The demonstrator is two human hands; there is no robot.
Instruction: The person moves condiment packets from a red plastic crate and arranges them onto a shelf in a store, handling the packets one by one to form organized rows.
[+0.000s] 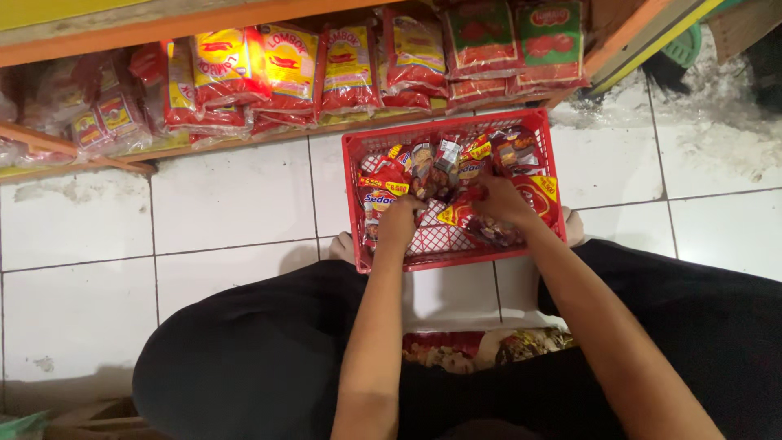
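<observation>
White floor tiles (228,204) carry a red basket (358,147) at frame centre, below the stocked shelf (244,24). Left hand (397,222) and right hand (498,200) curl closed on snack packets (432,167) inside, sorting within easy reach.

The basket (356,204) sits on the floor (228,204), near the shelf (244,134) at the far side. Packets (456,163) lie in the basket. Both hands, left hand (399,218) and right hand (501,200), rest among them. More packets (481,346) lie nearer, between the knees.

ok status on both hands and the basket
Left hand and right hand both down in red plastic basket, among red snack packets. Grip unclear. Nothing blocking.
</observation>
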